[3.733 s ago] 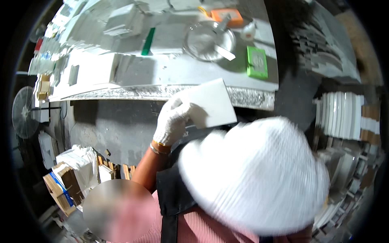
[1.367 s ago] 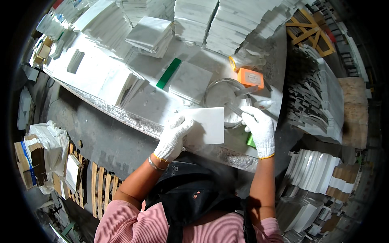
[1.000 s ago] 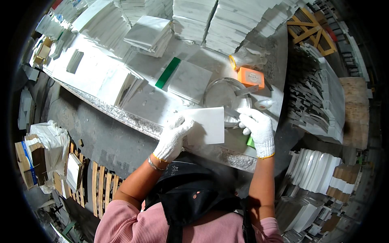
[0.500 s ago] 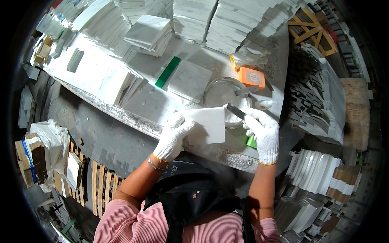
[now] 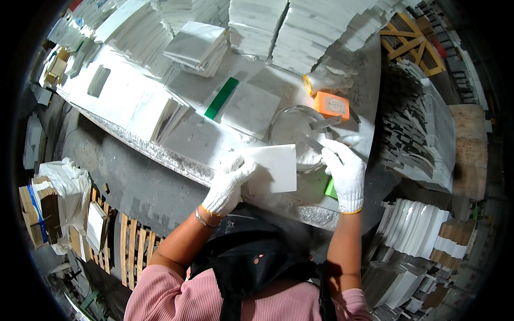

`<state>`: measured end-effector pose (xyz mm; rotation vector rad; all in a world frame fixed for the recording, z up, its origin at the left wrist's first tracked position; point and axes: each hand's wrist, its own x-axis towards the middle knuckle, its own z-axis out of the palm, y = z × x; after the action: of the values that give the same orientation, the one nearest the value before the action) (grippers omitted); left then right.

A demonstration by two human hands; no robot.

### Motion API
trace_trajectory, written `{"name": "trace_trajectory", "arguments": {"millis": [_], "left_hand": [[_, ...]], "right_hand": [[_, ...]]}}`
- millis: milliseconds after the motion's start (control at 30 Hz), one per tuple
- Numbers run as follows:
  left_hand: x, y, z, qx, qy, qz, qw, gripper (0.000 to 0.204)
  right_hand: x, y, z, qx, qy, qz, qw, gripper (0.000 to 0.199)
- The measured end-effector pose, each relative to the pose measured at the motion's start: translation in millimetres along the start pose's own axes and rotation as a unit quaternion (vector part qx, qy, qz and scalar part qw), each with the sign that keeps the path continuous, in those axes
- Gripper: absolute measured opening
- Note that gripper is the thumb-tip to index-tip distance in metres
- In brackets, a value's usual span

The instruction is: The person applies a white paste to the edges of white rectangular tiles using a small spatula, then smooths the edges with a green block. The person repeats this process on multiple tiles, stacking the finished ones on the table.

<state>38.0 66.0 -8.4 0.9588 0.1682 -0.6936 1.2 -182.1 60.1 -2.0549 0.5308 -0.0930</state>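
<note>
My left hand (image 5: 231, 184), in a white knitted glove, grips the left edge of a square white tile (image 5: 278, 168) above the bench's near edge. My right hand (image 5: 345, 174), gloved the same way, is closed around a small putty knife (image 5: 314, 143); only its flat grey blade shows past the fingers. That blade is over a round clear bowl (image 5: 272, 124) with white powder or paste in it. A second metal blade (image 5: 327, 122) lies across the bowl's right rim. Below the bowl, a bright green piece (image 5: 330, 188) is partly hidden by my right hand.
An orange box (image 5: 332, 105) and a loose white glove (image 5: 320, 81) sit behind the bowl. Left of it are a stack of marble tiles (image 5: 250, 109) and a green strip (image 5: 221, 98). More tile stacks (image 5: 195, 45) line the back. A wooden pallet (image 5: 136, 246) is on the floor.
My right hand has turned the putty knife and shifted its blade from beside the tile's upper corner to over the bowl. The tile has tilted and lowered slightly in my left hand.
</note>
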Motion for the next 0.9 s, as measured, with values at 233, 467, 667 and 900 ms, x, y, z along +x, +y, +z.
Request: {"name": "trace_trajectory", "arguments": {"millis": [233, 467, 667, 900], "left_hand": [[1, -1, 0, -0.003, 0.008, 0.004, 1.0, 0.033], [1, -3, -1, -0.011, 0.005, 0.007, 1.0, 0.035], [1, -1, -1, 0.0, 0.009, -0.001, 1.0, 0.033], [2, -4, -2, 0.007, 0.016, 0.004, 1.0, 0.033]], "right_hand": [[10, 15, 9, -0.004, -0.048, 0.023, 0.999, 0.023], [4, 15, -4, 0.103, -0.039, 0.075, 0.991, 0.026], [-8, -3, -7, 0.137, -0.019, 0.083, 0.987, 0.025], [-13, -8, 1, 0.068, 0.007, 0.009, 0.998, 0.023]]}}
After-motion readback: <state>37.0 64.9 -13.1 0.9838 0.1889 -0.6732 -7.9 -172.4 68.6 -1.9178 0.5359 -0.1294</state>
